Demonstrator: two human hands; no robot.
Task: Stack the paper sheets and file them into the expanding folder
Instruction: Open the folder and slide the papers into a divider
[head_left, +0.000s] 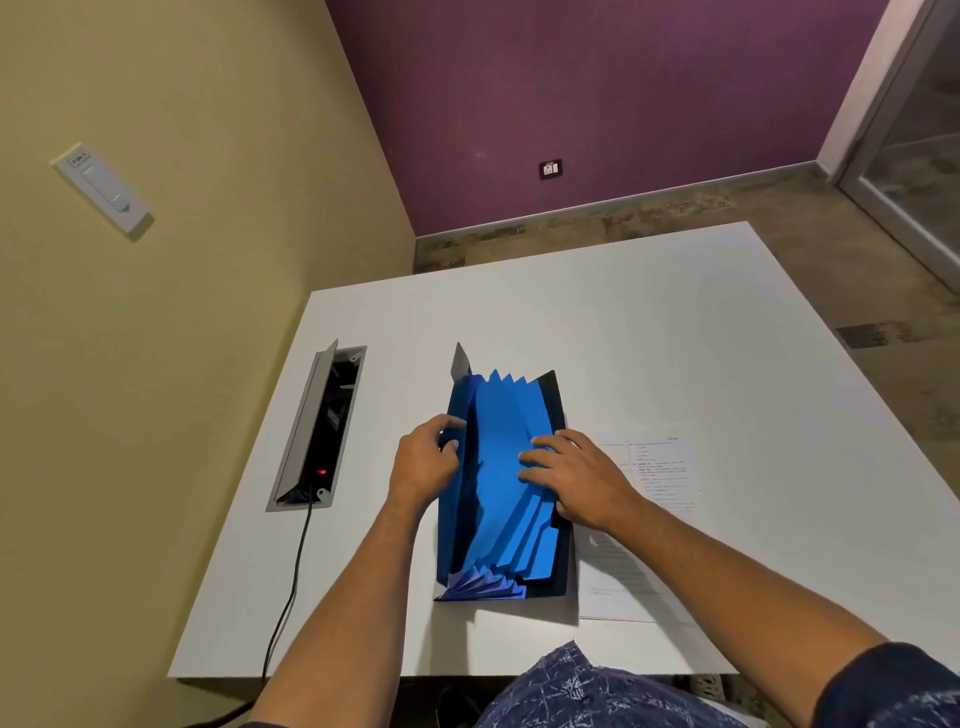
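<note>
A blue expanding folder (501, 499) lies open on the white table (649, 322), its accordion pockets fanned out and its tabbed dividers leaning right. My left hand (423, 460) grips the folder's left wall, pulling it outward. My right hand (576, 475) presses flat on the dividers, holding them to the right. A gap shows between the left wall and the dividers. Printed paper sheets (644, 525) lie flat on the table to the right of the folder, partly under my right forearm.
An open cable box (319, 428) with a raised lid is set into the table at the left, a black cable (291, 582) running from it over the near edge. Walls stand close on the left and behind.
</note>
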